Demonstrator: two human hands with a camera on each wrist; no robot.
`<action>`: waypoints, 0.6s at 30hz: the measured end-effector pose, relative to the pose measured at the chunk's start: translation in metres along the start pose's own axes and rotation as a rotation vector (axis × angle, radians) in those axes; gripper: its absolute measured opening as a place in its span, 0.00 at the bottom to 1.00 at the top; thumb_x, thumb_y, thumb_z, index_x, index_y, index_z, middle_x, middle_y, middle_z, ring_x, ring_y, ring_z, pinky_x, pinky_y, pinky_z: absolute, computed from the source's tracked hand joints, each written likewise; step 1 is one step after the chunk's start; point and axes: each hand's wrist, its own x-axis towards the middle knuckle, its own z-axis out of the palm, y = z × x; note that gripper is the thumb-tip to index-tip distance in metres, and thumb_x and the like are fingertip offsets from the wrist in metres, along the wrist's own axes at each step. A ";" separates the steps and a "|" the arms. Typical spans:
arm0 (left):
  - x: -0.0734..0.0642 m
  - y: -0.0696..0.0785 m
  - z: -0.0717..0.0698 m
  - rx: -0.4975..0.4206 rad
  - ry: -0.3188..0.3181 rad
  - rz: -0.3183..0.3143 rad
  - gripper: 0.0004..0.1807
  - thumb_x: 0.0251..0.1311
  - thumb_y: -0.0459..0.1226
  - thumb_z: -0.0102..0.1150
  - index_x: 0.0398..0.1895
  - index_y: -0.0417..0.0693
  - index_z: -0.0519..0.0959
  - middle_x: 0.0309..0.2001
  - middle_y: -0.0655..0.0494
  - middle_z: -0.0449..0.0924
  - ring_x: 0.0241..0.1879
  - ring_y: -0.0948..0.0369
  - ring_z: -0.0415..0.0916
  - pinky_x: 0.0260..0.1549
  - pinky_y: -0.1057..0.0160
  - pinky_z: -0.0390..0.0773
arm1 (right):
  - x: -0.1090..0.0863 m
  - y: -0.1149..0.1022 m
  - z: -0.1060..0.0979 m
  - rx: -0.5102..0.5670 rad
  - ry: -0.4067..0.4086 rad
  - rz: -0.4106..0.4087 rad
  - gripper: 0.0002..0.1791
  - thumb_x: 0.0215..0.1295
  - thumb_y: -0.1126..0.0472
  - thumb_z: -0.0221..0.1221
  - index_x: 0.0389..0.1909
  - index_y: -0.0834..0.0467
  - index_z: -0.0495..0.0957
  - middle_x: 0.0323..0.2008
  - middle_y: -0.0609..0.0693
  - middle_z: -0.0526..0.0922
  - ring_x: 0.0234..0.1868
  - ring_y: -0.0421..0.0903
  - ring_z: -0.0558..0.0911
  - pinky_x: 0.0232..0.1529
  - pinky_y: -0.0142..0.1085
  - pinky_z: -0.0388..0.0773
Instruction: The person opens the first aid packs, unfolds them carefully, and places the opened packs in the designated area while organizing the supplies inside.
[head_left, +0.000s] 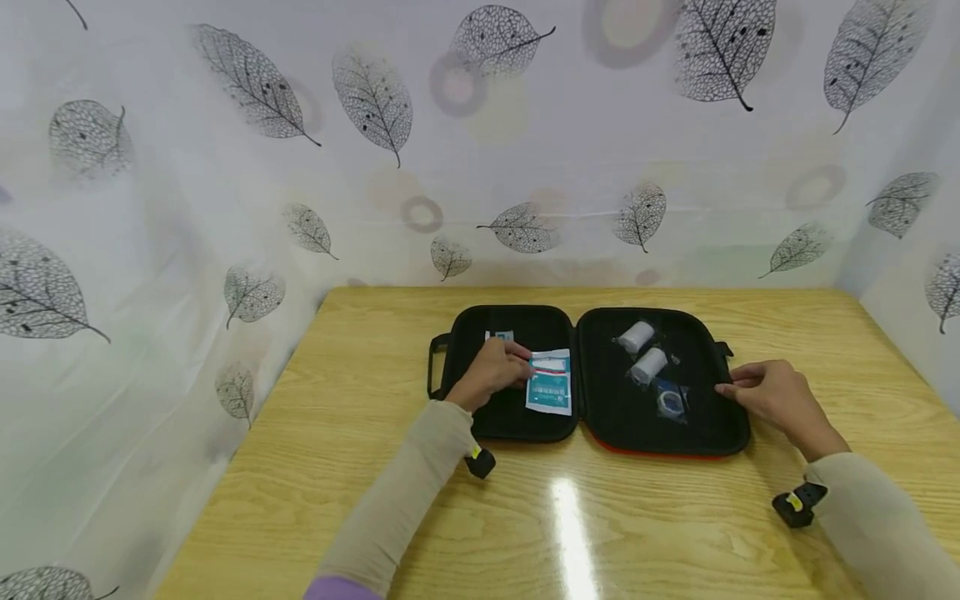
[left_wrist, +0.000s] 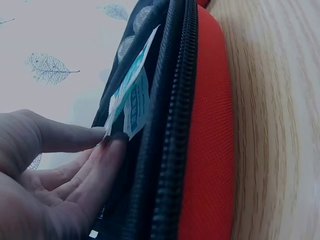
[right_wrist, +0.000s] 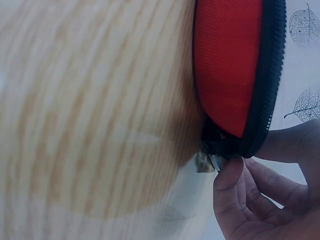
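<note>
A black-lined zip case [head_left: 626, 429] with a red shell [right_wrist: 227, 60] lies spread wide on the table. Over its left half, my left hand [head_left: 489, 372] pinches the edge of a teal-and-white packet [head_left: 551, 393] between thumb and fingers. The left wrist view shows the packet [left_wrist: 134, 75] tilted, with printed text on it. At the case's right end, my right hand [head_left: 776, 398] pinches the rim between thumb and fingers, near a small strap. Two white wrapped rolls [head_left: 648, 367] and a clear bag with a round ring-like item [head_left: 671, 402] lie in the right half.
Another small packet [head_left: 507, 335] shows partly behind my left hand. A carry handle [head_left: 436, 367] sticks out from the case's left side. The wooden table [head_left: 637, 517] ends at a leaf-patterned sheet [head_left: 525, 167] behind and at both sides.
</note>
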 end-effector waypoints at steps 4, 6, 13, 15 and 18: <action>-0.002 0.002 -0.001 -0.044 0.025 0.000 0.13 0.63 0.24 0.63 0.51 0.35 0.80 0.42 0.46 0.85 0.37 0.56 0.85 0.35 0.61 0.87 | 0.000 0.001 0.000 -0.004 0.004 -0.007 0.31 0.68 0.54 0.65 0.54 0.81 0.75 0.42 0.71 0.84 0.45 0.68 0.81 0.42 0.55 0.82; -0.003 0.003 -0.003 -0.047 0.038 0.017 0.13 0.64 0.25 0.63 0.51 0.36 0.80 0.41 0.46 0.84 0.36 0.57 0.84 0.34 0.62 0.86 | 0.000 0.001 0.000 -0.004 0.005 -0.009 0.31 0.68 0.54 0.65 0.53 0.81 0.74 0.42 0.72 0.84 0.45 0.68 0.81 0.42 0.55 0.82; -0.010 0.002 -0.018 -0.029 0.084 0.108 0.13 0.64 0.25 0.63 0.51 0.35 0.81 0.42 0.44 0.83 0.36 0.57 0.84 0.34 0.62 0.86 | 0.000 0.000 0.000 0.002 0.000 0.003 0.31 0.68 0.54 0.65 0.54 0.81 0.74 0.42 0.72 0.83 0.45 0.68 0.81 0.41 0.53 0.83; -0.012 0.001 -0.026 -0.028 0.108 0.123 0.14 0.64 0.25 0.64 0.52 0.34 0.81 0.43 0.43 0.83 0.36 0.57 0.84 0.34 0.62 0.87 | 0.000 0.000 0.000 0.003 0.000 0.004 0.32 0.68 0.54 0.65 0.54 0.81 0.74 0.42 0.72 0.83 0.45 0.68 0.81 0.41 0.53 0.83; -0.016 -0.002 -0.039 -0.009 0.150 0.134 0.13 0.64 0.25 0.63 0.52 0.34 0.81 0.43 0.42 0.83 0.36 0.56 0.84 0.34 0.62 0.87 | 0.000 -0.001 0.000 0.001 0.001 0.003 0.32 0.68 0.54 0.65 0.54 0.81 0.74 0.42 0.71 0.84 0.45 0.68 0.81 0.41 0.53 0.83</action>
